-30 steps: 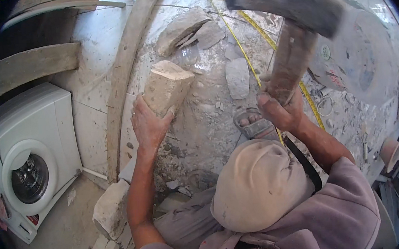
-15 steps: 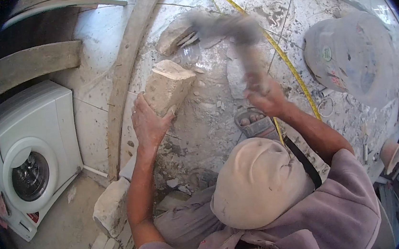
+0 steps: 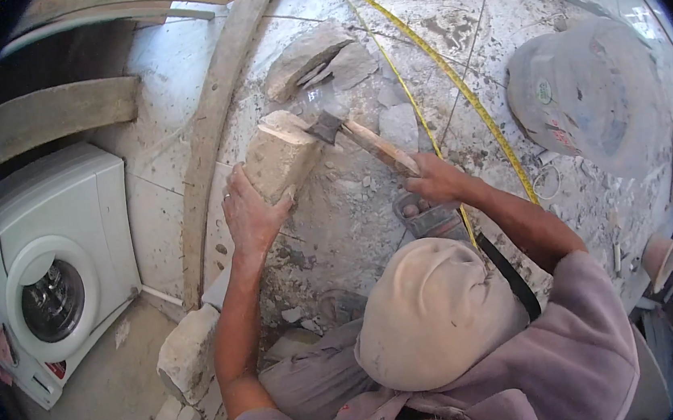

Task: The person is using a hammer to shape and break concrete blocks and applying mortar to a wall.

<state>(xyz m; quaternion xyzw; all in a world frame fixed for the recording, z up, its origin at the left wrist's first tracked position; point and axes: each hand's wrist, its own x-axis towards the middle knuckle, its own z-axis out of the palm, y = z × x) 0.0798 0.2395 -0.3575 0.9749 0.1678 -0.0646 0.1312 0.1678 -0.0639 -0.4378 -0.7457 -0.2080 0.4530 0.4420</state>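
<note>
Rubble-strewn floor lies beneath us; our left hand clasps a stone block, our right hand grips a hammer at its edge. We judge it only partly chipped; beyond, broken slabs lie.

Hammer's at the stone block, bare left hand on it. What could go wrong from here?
1. The hammer in the right hand might glance off the stone block and catch the bare left hand gripping it.
2. Falling chips or a dropped hammer could hurt the toes exposed in the open sandal nearby.
</note>
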